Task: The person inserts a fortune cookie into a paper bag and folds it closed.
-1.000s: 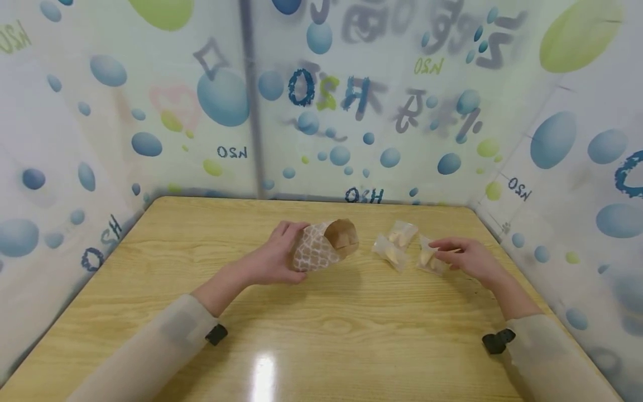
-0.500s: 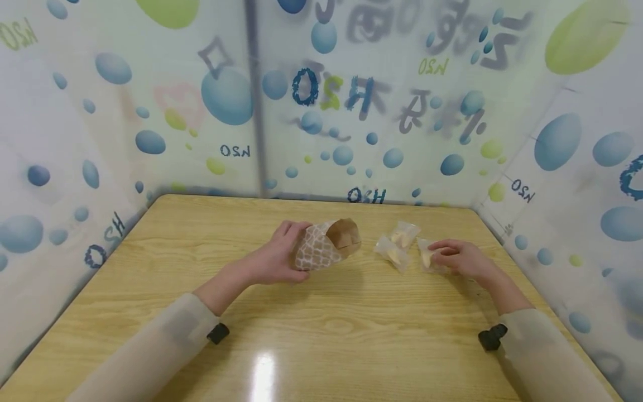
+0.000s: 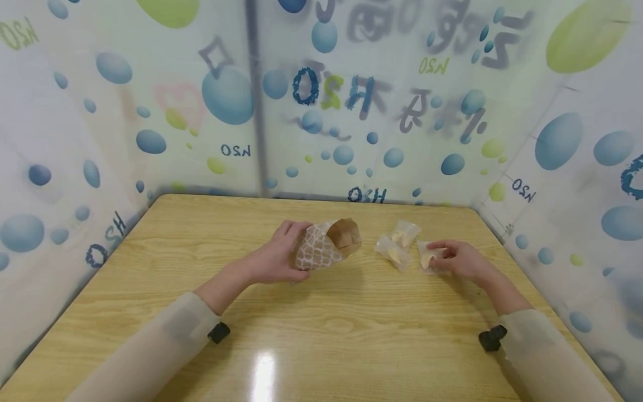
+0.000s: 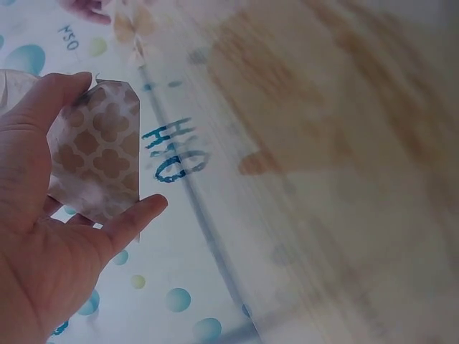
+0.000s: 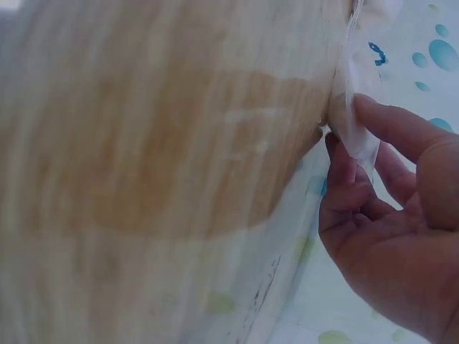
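My left hand (image 3: 278,258) grips a brown paper bag (image 3: 317,248) with a white lattice print. The bag lies tilted, its mouth facing right, and its bare brown inside shows. In the left wrist view the thumb and fingers (image 4: 133,218) reach around the bag's patterned side. On the right, my right hand (image 3: 464,261) pinches the edge of a small clear plastic packet (image 3: 426,255) with pale yellow pieces inside. The right wrist view has the thumb against the packet (image 5: 356,132) and fingers behind it. Two similar packets, one nearer (image 3: 393,254) and one farther (image 3: 404,233), lie between bag and right hand.
All this sits on a light wood-grain table (image 3: 326,335). Behind and on both sides hangs a pale curtain (image 3: 311,145) printed with blue and green drops. A dark camera strap piece sits at each sleeve cuff.
My right fingers have closed in on the rightmost packet and now pinch it. The left hand keeps hold of the bag, and the head view has shifted slightly.
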`<state>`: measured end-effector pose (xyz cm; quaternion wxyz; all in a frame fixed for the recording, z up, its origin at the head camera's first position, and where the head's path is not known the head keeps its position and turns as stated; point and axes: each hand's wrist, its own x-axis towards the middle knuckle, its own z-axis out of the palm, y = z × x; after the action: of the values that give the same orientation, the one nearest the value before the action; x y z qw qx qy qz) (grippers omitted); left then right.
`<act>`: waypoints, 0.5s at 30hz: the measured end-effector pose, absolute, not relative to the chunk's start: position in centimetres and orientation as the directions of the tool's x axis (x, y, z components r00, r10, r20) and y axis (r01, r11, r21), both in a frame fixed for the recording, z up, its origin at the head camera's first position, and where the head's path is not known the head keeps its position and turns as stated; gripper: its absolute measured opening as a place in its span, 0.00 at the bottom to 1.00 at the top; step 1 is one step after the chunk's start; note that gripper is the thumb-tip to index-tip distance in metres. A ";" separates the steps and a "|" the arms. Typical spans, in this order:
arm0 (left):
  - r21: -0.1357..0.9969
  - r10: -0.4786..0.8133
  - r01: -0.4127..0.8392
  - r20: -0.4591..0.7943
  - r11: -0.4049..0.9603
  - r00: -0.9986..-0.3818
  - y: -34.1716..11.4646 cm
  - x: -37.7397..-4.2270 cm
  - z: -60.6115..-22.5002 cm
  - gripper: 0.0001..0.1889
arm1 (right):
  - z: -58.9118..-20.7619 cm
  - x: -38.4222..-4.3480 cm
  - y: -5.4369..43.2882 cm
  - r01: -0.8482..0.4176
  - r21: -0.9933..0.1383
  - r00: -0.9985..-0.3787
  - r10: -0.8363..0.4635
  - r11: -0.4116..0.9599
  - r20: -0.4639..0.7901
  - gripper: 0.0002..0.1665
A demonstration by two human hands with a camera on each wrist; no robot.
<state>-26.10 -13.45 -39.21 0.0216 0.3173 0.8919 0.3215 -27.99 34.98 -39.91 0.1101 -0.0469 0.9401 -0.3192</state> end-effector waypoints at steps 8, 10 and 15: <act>0.584 0.577 0.547 0.157 0.600 -0.802 -13.3 -26.1 -39.2 0.56 | -39.2 -27.0 35.8 -0.076 -0.701 -0.980 -0.181 0.709 -0.077 0.35; 0.579 0.576 0.550 0.163 0.602 -0.801 -13.3 -26.2 -39.2 0.56 | -38.8 -26.8 35.9 -0.086 -0.731 -0.980 -0.188 0.677 -0.059 0.36; 0.580 0.572 0.550 0.168 0.601 -0.803 -13.3 -26.2 -39.1 0.55 | -38.1 -26.3 34.8 -0.070 -0.738 -0.981 -0.181 0.672 -0.072 0.39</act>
<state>-26.21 -13.29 -39.08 0.0176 0.3136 0.8945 0.3181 -26.31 34.84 -38.14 0.0695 -0.0687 0.9116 -0.3994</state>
